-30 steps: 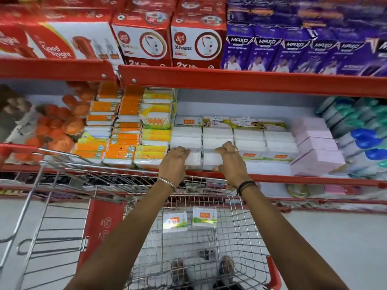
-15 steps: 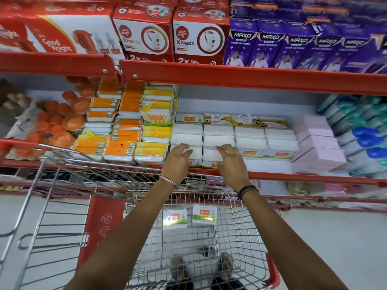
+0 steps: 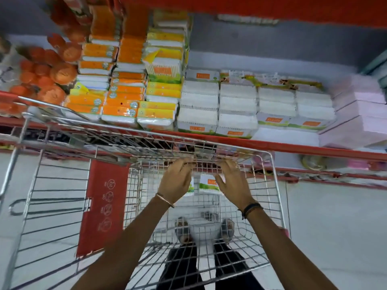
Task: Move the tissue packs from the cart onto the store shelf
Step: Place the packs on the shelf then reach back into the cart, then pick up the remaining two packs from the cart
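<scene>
Two white tissue packs with orange labels stand against the far wall of the wire cart (image 3: 272,185). One pack (image 3: 208,185) shows between my hands; the other pack (image 3: 191,189) is mostly hidden behind my left hand (image 3: 178,181). My right hand (image 3: 232,183) is just right of the visible pack. Both hands are down inside the cart with fingers spread, holding nothing. On the red-edged store shelf (image 3: 293,146) above, matching white tissue packs (image 3: 217,105) sit in stacked rows.
Orange and yellow packs (image 3: 123,97) fill the shelf's left side, with orange round items (image 3: 54,74) beyond them. Pink packs (image 3: 360,114) lie at the right. A red panel (image 3: 102,206) hangs on the cart's left wall. My feet show through the cart floor.
Both hands have left the white packs on the shelf and dropped into the cart, beside the two packs. The camera has tilted downward.
</scene>
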Demonstrator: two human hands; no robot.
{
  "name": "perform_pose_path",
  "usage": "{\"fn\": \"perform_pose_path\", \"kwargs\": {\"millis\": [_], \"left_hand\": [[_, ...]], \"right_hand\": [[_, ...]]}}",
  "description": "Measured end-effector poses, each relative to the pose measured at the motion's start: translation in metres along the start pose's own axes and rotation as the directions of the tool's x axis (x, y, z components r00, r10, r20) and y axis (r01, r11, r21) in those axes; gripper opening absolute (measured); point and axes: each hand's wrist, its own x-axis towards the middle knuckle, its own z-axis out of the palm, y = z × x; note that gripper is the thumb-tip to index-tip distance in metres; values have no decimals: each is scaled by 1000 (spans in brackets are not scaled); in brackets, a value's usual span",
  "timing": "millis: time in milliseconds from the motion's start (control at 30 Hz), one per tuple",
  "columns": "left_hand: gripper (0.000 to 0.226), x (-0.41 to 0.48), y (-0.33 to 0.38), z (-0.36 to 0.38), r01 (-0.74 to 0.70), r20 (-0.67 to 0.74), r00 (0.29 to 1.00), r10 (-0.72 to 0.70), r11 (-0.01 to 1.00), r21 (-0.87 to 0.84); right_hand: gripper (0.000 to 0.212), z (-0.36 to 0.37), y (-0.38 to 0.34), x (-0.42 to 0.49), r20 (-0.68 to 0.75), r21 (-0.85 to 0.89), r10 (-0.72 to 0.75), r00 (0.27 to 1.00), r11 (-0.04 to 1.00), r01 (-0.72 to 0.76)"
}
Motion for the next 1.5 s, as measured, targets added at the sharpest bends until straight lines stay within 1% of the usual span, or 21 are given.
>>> {"fn": "perform_pose_path", "kwargs": {"millis": [100,167,233,300,367,400,467,533,633,733,833,933,1000,1067,1133,1167,1267,1367,1500], "left_hand": [[32,-15,-24,28,96,82,992,-92,994,-55],[32,-21,-41,46,133,131,984,-122,988,-77],[30,-25,-58,63,162,197,969,-147,985,-65],[34,-28,-77,84,230,290,933,-214,973,-21],[55,-28,-91,101,308,409,863,-295,951,35],[67,-29,-97,108,325,455,831,-321,943,72],[86,-29,-108,120,309,533,772,-347,937,162],[97,-30,-117,130,267,586,728,-355,935,235],[101,-29,-126,139,220,626,691,-361,930,293],[90,-23,-127,138,204,618,709,-341,937,283],[74,-20,-122,134,266,591,727,-350,937,227],[55,-22,-113,127,323,583,718,-380,924,204],[49,-25,-107,120,360,580,713,-393,916,178],[52,-28,-98,112,385,590,709,-386,913,135],[60,-32,-89,104,353,599,713,-364,925,142],[60,-33,-83,99,327,598,719,-355,931,161],[57,-29,-61,80,307,558,753,-348,937,170],[55,-19,-35,59,327,504,782,-366,930,168],[54,0,2,28,314,465,802,-374,927,205]], "right_hand": [[40,30,13,10,108,-16,63,992,998,-62],[41,48,24,21,158,-42,88,984,996,-82],[43,66,36,32,207,-73,117,971,992,-104],[49,87,49,44,272,-120,164,948,983,-135],[58,104,60,53,322,-142,205,924,976,-167],[64,112,65,58,336,-142,214,917,974,-175],[79,125,75,66,358,-142,213,909,975,-172],[89,136,84,73,382,-163,204,901,975,-151],[90,146,92,82,392,-179,223,892,970,-164],[83,148,96,83,348,-119,234,908,972,-204],[72,147,94,77,325,-60,238,915,971,-231],[61,143,88,67,285,-44,220,933,975,-217],[58,140,85,60,278,-33,222,935,975,-222],[62,134,81,52,304,-5,224,926,972,-233],[68,126,78,45,338,-1,205,919,976,-217],[68,122,76,41,341,-18,197,919,979,-203],[60,97,68,28,315,-72,175,933,984,-160],[56,68,62,18,266,-60,162,950,987,-151],[60,23,55,7,213,-44,191,958,982,-186]]}}
